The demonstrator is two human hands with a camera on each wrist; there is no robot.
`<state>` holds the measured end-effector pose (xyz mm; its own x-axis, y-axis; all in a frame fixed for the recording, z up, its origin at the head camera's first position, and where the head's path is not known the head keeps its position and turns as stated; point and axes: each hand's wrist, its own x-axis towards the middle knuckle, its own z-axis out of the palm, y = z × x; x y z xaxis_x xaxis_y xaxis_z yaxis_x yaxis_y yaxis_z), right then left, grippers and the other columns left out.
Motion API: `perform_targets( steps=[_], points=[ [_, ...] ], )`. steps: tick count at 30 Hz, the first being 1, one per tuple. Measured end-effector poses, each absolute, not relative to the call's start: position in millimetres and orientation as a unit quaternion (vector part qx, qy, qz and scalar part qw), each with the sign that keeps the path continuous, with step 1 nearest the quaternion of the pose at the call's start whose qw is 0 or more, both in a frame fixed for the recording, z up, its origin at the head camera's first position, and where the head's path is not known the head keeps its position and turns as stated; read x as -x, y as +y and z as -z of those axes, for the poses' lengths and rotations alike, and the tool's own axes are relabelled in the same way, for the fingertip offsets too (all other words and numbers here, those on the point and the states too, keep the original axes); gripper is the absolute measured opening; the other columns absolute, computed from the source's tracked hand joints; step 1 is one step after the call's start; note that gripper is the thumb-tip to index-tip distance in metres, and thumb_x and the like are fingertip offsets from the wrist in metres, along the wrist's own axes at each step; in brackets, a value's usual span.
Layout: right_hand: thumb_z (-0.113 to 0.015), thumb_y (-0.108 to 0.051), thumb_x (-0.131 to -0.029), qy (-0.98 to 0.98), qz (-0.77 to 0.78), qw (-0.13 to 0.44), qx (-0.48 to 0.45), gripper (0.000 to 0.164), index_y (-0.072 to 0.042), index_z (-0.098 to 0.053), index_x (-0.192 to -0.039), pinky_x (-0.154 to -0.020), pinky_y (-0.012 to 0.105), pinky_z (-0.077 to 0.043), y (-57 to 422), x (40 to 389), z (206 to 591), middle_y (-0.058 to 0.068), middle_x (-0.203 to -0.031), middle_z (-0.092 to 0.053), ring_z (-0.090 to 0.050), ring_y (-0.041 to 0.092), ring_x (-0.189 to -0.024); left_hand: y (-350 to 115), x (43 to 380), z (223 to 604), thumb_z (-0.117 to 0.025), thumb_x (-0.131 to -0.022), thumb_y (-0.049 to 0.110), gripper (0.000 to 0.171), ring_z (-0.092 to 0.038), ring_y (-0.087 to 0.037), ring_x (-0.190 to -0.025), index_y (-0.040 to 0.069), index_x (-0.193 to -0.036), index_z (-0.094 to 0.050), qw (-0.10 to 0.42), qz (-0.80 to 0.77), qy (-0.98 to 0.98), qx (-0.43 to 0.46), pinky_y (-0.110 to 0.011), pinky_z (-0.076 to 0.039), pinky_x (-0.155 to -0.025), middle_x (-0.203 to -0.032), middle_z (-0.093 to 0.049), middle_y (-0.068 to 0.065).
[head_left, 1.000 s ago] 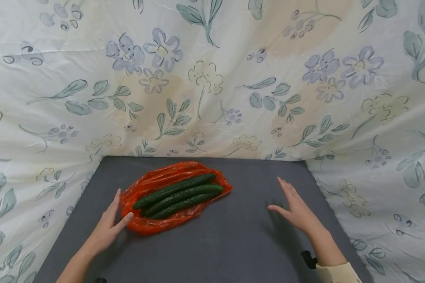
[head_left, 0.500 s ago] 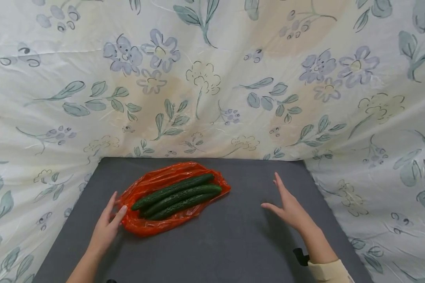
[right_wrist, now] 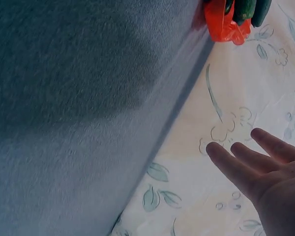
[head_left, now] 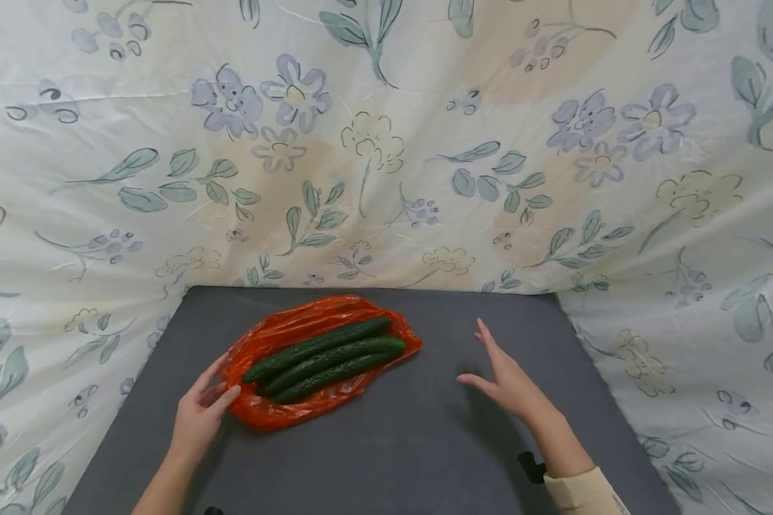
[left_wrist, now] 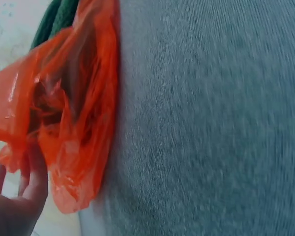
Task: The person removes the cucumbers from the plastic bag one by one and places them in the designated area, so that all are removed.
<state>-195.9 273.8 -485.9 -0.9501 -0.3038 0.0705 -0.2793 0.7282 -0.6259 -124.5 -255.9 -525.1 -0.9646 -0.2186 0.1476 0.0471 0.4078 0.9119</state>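
- Red-orange plastic bag [head_left: 309, 315], slack and crumpled, lying just beyond the left fingertips; its puckered end faces them, and its far corner points toward the right fingers, well short of them.
- Three dark green cucumbers [head_left: 331, 360], side by side on the bag, between the fingers of the two hands. The raised folds around them presumably keep them from rolling apart.
- Left hand [head_left: 193, 418]: thumb and fingers loosely bent and parted, astride the near end of the bag, tips touching the plastic. No firm grip shows; the contact appears light, perhaps because loose film offers an easier edge than the cucumbers.
- Right hand [head_left: 512, 390]: fingers nearly straight, thumb held well out, nothing in its hold. Its shadow, set off from the palm, suggests that it is raised, not resting.
- Dark grey table [head_left: 399, 443], below both sets of fingers; its flat surface probably explains why the bag lies so level.
- Floral cloth [head_left: 419, 179], beyond all fingertips, hanging behind and beside the table, apparently as a screen.
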Motion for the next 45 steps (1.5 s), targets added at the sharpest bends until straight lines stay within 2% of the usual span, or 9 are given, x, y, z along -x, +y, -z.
perform_targets(
  steps=[5,9,14,18,23,27,30,38,45],
  points=[
    [-0.073,-0.044,-0.090,0.923,0.339,-0.010,0.180,0.106,-0.032,0.004,-0.163,-0.105,0.065,-0.039,265,200,484,0.019,-0.160,-0.035,-0.040,0.046,-0.141,-258,124,530,-0.066,-0.098,0.015,0.038,-0.045,0.016,-0.120,0.008,-0.135,-0.064,0.132,0.523,-0.842,0.002,-0.005,-0.039,-0.093,-0.142,-0.058,-0.013],
    [-0.073,-0.039,-0.091,0.921,0.337,-0.032,0.193,0.103,-0.030,-0.001,-0.163,-0.101,0.060,-0.046,257,205,481,0.018,-0.158,-0.039,-0.050,0.045,-0.133,-259,124,533,-0.068,-0.096,0.012,0.033,-0.046,0.015,-0.119,0.006,-0.128,-0.068,0.138,0.518,-0.844,0.015,-0.005,-0.038,-0.093,-0.135,-0.062,-0.012],
    [-0.072,-0.043,-0.090,0.921,0.333,-0.025,0.201,0.100,-0.030,-0.005,-0.164,-0.099,0.059,-0.048,245,210,480,0.016,-0.158,-0.041,-0.056,0.045,-0.126,-261,124,534,-0.068,-0.095,0.005,0.037,-0.050,0.007,-0.111,0.005,-0.131,-0.065,0.129,0.513,-0.849,-0.005,-0.006,-0.041,-0.090,-0.134,-0.057,-0.013],
    [-0.073,-0.044,-0.089,0.919,0.326,-0.033,0.218,0.092,-0.026,-0.021,-0.162,-0.103,0.057,-0.046,239,213,480,0.011,-0.157,-0.044,-0.052,0.038,-0.134,-263,125,530,-0.066,-0.094,0.004,0.039,-0.048,0.009,-0.108,0.006,-0.133,-0.065,0.108,0.512,-0.852,-0.029,-0.007,-0.046,-0.081,-0.138,-0.054,-0.012],
    [-0.079,-0.035,-0.086,0.911,0.306,-0.079,0.264,0.079,-0.019,-0.043,-0.154,-0.106,0.057,-0.043,231,216,480,0.010,-0.153,-0.049,-0.048,0.033,-0.139,-267,126,526,-0.066,-0.095,0.007,0.040,-0.041,0.014,-0.112,0.008,-0.134,-0.064,0.084,0.507,-0.857,-0.043,-0.003,-0.044,-0.081,-0.142,-0.052,-0.012],
    [-0.083,-0.029,-0.082,0.902,0.292,-0.125,0.292,0.076,-0.013,-0.051,-0.149,-0.102,0.059,-0.046,224,218,479,0.013,-0.149,-0.053,-0.051,0.035,-0.135,-269,126,526,-0.067,-0.095,0.009,0.041,-0.039,0.013,-0.115,0.009,-0.136,-0.063,0.076,0.501,-0.861,-0.047,-0.001,-0.040,-0.083,-0.143,-0.052,-0.012],
    [-0.083,-0.031,-0.081,0.903,0.289,-0.131,0.288,0.077,-0.015,-0.051,-0.149,-0.101,0.058,-0.047,220,219,477,0.010,-0.150,-0.052,-0.051,0.033,-0.135,-269,127,526,-0.067,-0.095,0.010,0.042,-0.039,0.013,-0.113,0.009,-0.137,-0.062,0.073,0.500,-0.861,-0.050,-0.001,-0.040,-0.083,-0.144,-0.051,-0.014],
    [-0.081,-0.038,-0.082,0.909,0.317,-0.067,0.262,0.083,-0.021,-0.044,-0.153,-0.107,0.057,-0.043,212,229,475,0.005,-0.157,-0.044,-0.042,0.030,-0.143,-268,129,526,-0.067,-0.095,0.008,0.046,-0.043,0.014,-0.108,0.005,-0.140,-0.057,0.060,0.515,-0.854,-0.047,-0.002,-0.043,-0.081,-0.146,-0.047,-0.018],
    [-0.079,-0.045,-0.082,0.907,0.327,-0.046,0.261,0.085,-0.027,-0.040,-0.155,-0.109,0.058,-0.041,199,236,474,0.003,-0.158,-0.042,-0.040,0.030,-0.145,-267,128,523,-0.066,-0.095,0.008,0.049,-0.041,0.016,-0.107,0.004,-0.142,-0.055,0.053,0.519,-0.852,-0.049,-0.003,-0.044,-0.080,-0.148,-0.044,-0.020]
  ],
)
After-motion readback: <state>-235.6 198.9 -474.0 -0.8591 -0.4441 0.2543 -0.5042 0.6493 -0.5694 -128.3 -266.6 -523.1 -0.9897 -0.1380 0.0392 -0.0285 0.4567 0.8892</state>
